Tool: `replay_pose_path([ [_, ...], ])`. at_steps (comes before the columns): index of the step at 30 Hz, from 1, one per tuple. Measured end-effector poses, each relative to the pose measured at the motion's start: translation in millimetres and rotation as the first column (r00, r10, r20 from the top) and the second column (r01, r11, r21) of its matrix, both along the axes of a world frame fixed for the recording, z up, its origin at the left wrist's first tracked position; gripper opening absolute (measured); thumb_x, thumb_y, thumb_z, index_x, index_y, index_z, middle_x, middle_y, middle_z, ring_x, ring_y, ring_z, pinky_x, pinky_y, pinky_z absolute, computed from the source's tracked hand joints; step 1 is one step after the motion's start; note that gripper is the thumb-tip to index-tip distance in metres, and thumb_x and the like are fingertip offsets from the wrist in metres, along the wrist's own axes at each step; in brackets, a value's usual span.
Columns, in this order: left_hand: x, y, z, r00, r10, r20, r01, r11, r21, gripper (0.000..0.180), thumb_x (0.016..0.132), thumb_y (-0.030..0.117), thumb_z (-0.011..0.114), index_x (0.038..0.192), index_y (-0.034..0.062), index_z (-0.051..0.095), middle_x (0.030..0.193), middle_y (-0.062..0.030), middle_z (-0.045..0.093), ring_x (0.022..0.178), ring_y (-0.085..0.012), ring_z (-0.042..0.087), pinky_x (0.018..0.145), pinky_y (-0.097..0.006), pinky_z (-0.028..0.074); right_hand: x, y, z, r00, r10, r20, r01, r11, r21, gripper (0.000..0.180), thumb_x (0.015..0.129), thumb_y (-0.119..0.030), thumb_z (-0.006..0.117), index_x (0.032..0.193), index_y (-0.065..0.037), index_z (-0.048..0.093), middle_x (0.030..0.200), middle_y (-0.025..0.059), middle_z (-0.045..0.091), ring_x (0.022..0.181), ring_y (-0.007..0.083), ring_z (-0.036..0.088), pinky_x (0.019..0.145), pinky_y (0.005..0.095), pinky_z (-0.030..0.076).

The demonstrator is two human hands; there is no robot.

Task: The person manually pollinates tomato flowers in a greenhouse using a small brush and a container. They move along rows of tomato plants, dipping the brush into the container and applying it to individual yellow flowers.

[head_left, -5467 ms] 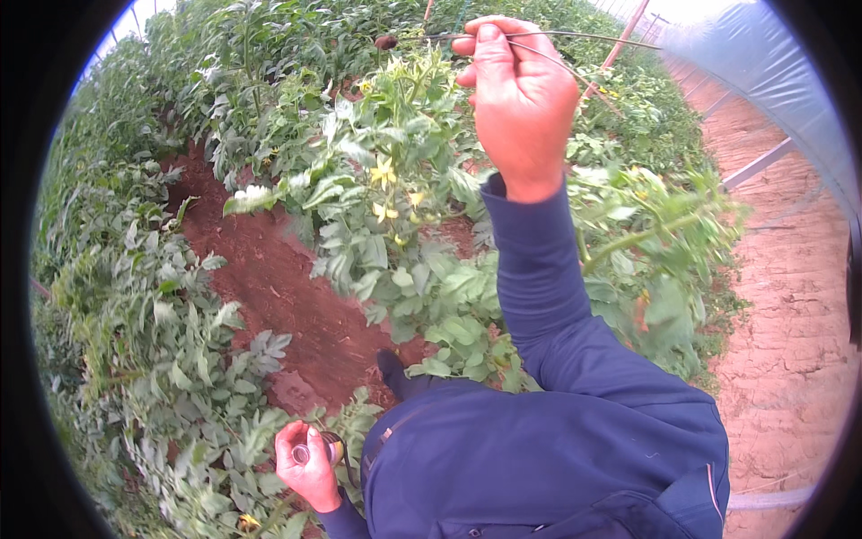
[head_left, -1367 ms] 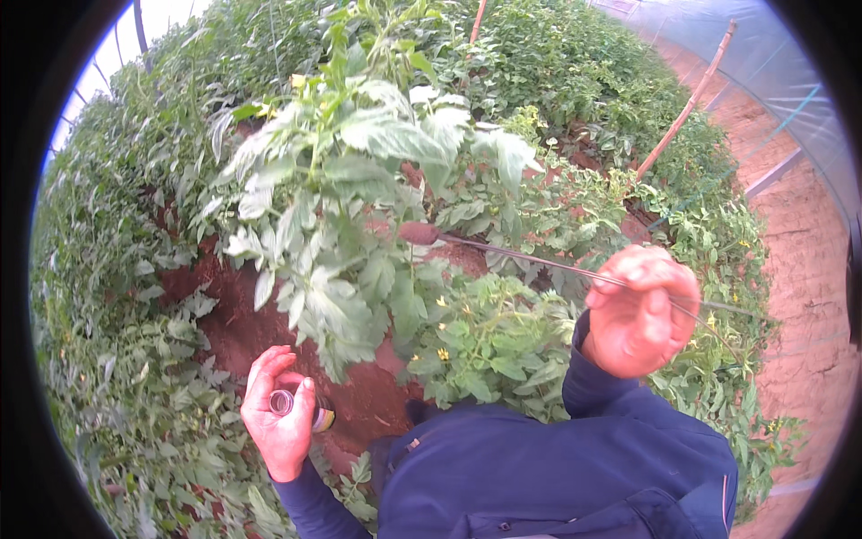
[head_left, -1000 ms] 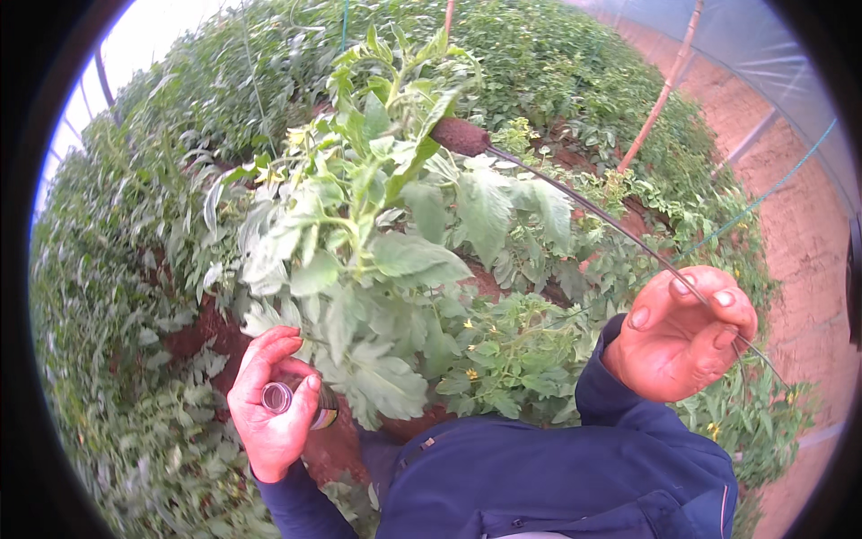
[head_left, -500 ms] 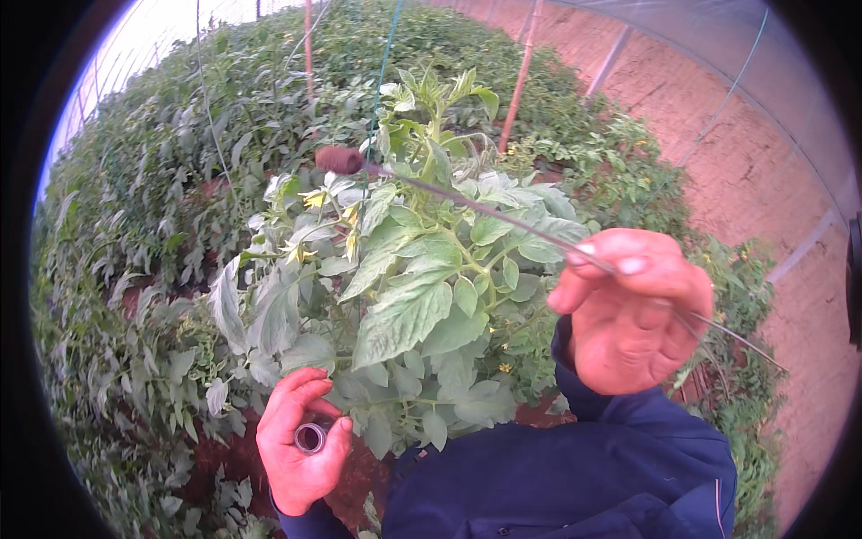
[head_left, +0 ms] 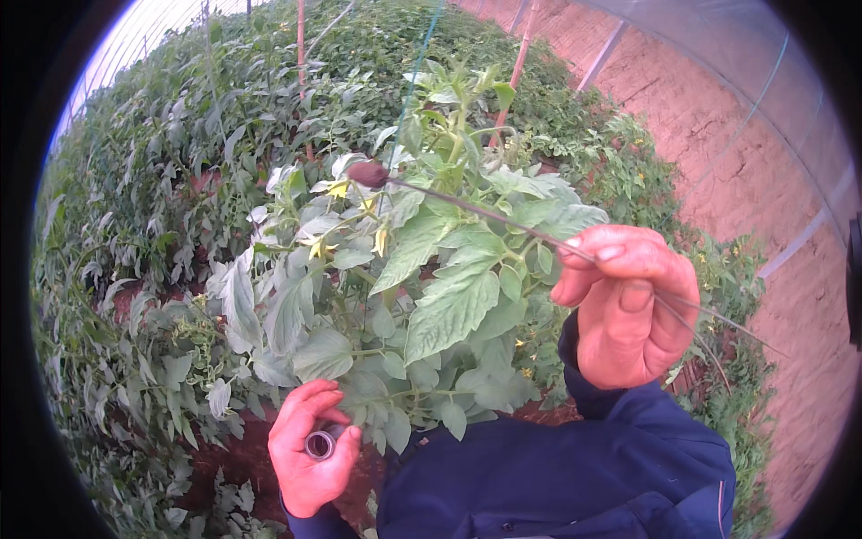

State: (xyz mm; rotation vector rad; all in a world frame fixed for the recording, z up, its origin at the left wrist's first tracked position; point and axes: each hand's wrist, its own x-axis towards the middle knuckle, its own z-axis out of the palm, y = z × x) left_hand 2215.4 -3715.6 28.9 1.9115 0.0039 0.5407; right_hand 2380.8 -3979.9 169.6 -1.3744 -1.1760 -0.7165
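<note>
My right hand (head_left: 633,301) pinches a long thin rod with a dark reddish-brown, swab-like tip (head_left: 369,173). The rod slants up to the left, its tip right by the yellow flowers (head_left: 338,189) of a tomato plant (head_left: 453,310). Two thin ends stick out behind that hand, toward the lower right. Low on the left, my left hand (head_left: 305,449) curls around a small bottle (head_left: 321,445) whose round open mouth faces up; what is inside cannot be made out. Large green leaves stand between my two hands.
A teal string (head_left: 418,76) runs up beside the plant's top. Reddish poles (head_left: 522,65) rise among dense rows of plants (head_left: 135,225). At the right is a bare earth bank (head_left: 709,144) under plastic sheeting (head_left: 763,54) with slanting supports.
The plant now appears farther right in view. The rod's tip shows farther right and slightly lower, near the upper flower. My right hand's fingers have shifted on the rod; the left still holds the bottle.
</note>
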Motion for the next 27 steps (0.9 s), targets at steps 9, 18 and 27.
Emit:
replay_pose_path([
  [9,-23,5,-26,0.991,0.128,-0.046,-0.129,0.991,-0.02,0.042,0.079,0.003,0.08,0.119,-0.0061,0.072,0.111,-0.0181,0.073,0.1,-0.0248,0.07,0.105,-0.043,0.051,16,5,1,0.996,-0.091,0.016,0.092,0.993,-0.078,0.024,0.113,-0.014,0.056,0.118,0.008,0.065,0.106,0.0242,0.071,0.079,0.0218,0.069,0.064,0.0298,0.057],
  [18,-42,-15,-31,0.948,0.306,-0.087,-0.313,0.947,-0.074,0.041,0.079,0.0,0.08,0.119,-0.0055,0.072,0.119,-0.0195,0.072,0.091,-0.0171,0.073,0.095,-0.035,0.055,39,-9,-17,0.984,0.176,0.022,-0.175,0.983,-0.051,0.031,0.113,-0.025,0.058,0.12,0.003,0.067,0.11,0.0264,0.07,0.082,0.0259,0.071,0.064,0.0291,0.06],
  [27,-74,16,-42,0.933,0.321,-0.165,-0.348,0.921,-0.177,0.037,0.081,-0.003,0.079,0.118,-0.0022,0.074,0.1,-0.0125,0.076,0.098,-0.019,0.071,0.096,-0.036,0.054,8,-5,-33,0.896,0.439,0.064,-0.443,0.886,0.135,0.039,0.115,-0.026,0.046,0.142,0.0,0.057,0.114,0.0233,0.061,0.072,0.0253,0.06,0.058,0.0326,0.056],
])
